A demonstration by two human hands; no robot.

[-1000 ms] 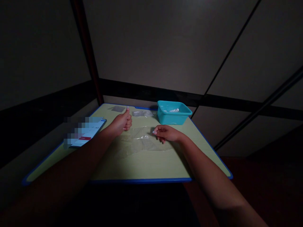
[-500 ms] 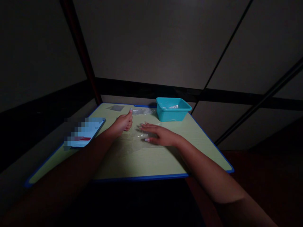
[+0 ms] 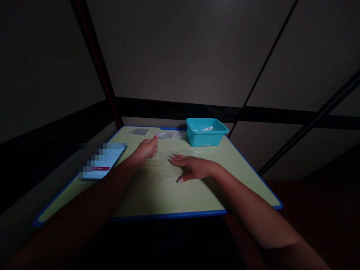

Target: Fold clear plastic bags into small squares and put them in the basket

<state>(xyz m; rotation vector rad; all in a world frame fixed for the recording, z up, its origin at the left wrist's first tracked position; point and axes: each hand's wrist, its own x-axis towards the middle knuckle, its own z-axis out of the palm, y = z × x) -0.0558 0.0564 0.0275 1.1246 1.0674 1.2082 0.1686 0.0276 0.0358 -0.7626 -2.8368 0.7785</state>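
Right hand [image 3: 197, 167], head view: just right of the frame's centre, palm turned down, fingers stretched out and thumb set wide apart; the fingertips lie over clear film, though how firmly they press cannot be told.
Left hand [image 3: 147, 148]: just left of centre, fingers folded in and thumb pointing up; whether an edge of film is caught inside cannot be told.
Clear plastic film [image 3: 164, 168]: middle of the frame, spread flat between and beneath the hands; see-through, thin, lightly creased, with faint shiny streaks, its outline hard to follow against the tabletop.
Second clear plastic piece [image 3: 172, 135]: above centre, beyond the left thumb, crumpled and glossy.
Teal tub [image 3: 206, 140]: right of centre, near the table's far edge, rectangular and upright, open at the top; inside, something whitish and shiny, too small to identify.
Greyish flat piece [image 3: 140, 131]: upper left of the tabletop, lying flat.
Screen device [image 3: 108, 159]: left of the frame, lit pale blue with a red bar, partly pixelated.
Table [image 3: 197, 198]: pale yellow-green top, blue rim, filling the lower middle.
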